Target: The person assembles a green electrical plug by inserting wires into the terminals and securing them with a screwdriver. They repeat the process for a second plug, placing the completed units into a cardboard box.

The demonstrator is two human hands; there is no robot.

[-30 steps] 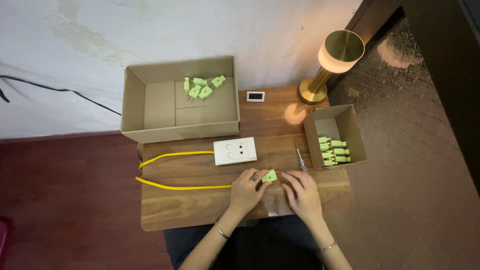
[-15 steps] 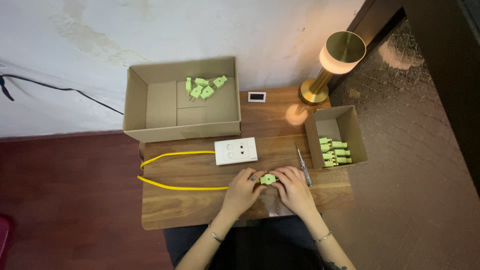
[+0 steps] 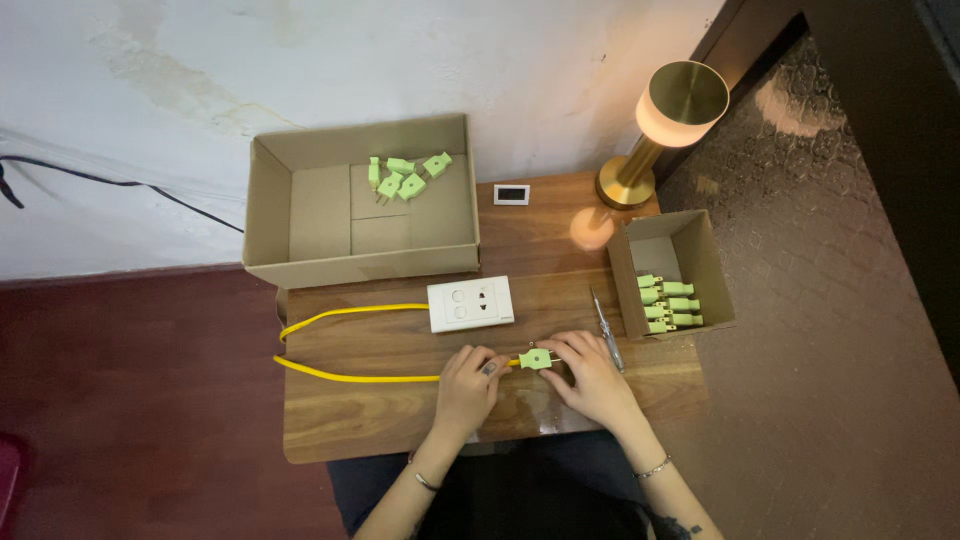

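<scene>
Both hands pinch a small light-green plug (image 3: 535, 359).

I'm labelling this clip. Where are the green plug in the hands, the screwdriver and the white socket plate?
green plug (image 3: 535, 359), head view, middle of its body.
screwdriver (image 3: 606, 333), head view, along its shaft.
white socket plate (image 3: 470, 304), head view, centre of its face.

glossy wood table (image 3: 380, 420), plastic plug (image 3: 535, 359)

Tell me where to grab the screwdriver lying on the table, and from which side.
Grip the slim clear-handled screwdriver at its handle, the thicker end nearer the person, likely coming from above. It lies flat on the wooden table, close beside the small cardboard box, so a sideways approach looks cramped.
</scene>
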